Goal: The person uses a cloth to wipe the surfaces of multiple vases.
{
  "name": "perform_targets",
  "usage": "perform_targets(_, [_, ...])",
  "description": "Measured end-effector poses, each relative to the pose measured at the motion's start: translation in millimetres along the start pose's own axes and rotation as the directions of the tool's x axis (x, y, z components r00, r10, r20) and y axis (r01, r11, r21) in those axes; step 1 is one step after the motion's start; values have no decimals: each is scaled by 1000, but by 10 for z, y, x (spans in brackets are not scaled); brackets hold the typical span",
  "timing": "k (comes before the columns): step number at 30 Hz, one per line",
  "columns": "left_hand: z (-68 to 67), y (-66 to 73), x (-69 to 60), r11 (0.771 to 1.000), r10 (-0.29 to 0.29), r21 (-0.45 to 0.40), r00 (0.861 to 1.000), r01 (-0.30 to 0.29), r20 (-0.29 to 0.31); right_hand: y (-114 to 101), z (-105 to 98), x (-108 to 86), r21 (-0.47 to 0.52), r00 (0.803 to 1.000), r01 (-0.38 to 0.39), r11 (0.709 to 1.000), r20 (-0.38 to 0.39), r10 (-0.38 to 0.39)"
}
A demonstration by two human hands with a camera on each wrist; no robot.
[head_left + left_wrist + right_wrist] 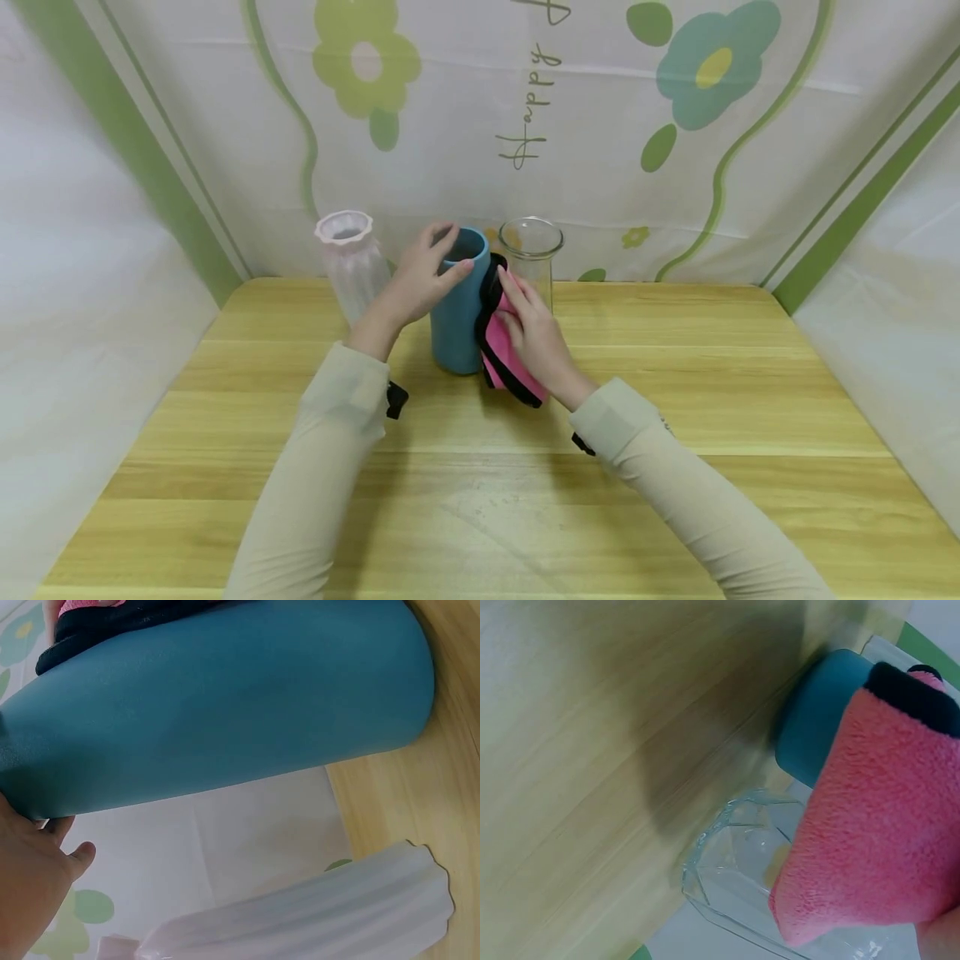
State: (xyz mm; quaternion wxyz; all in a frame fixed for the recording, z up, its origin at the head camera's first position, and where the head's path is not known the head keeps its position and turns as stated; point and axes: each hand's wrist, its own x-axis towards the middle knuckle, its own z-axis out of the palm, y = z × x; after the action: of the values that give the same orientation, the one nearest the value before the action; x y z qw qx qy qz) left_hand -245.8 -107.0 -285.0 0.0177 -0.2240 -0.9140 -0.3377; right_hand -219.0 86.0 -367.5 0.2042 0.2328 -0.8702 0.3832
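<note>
A tall blue vase (456,329) stands upright on the wooden table. My left hand (423,277) holds it at the top, with thumb and fingers about the rim; in the left wrist view that hand (30,881) is at the vase's upper end. In my right hand (534,333) is a pink cloth with black edging (504,350), gripped against the vase's right side. The right wrist view shows the fuzzy pink cloth (877,817) hanging down, covering part of the blue vase (817,716) and most of the right hand.
To the left stands a pale pink, fluted vase (348,258) with a wavy rim. A clear glass vase (531,242) is just behind the cloth at right. The wooden table (480,517) ends at a flower-printed white curtain (465,108).
</note>
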Motion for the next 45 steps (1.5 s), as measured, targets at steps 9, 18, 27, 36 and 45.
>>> perform_targets(9, [32, -28, 25, 1000, -17, 19, 1000, 17, -18, 124, 87, -129, -67, 985, -85, 994, 145, 94])
perform_targets(18, [53, -29, 28, 999, -31, 20, 999, 32, -44, 253, 169, -239, -136, 954, -154, 979, 236, 183])
perform_targets(27, [72, -5, 20, 999, -19, 23, 995, 22, -100, 123, 75, -115, -45, 993, -53, 998, 101, 57])
perform_targets(36, [29, -8, 12, 1000, 6, 6, 999, -5, -53, 18, 3, -31, -2, 998, -49, 999, 43, 49])
perform_targets(45, [27, -28, 8, 1000, 3, -24, 1000, -3, -21, 147, 97, -172, -84, 976, -114, 990, 178, 128])
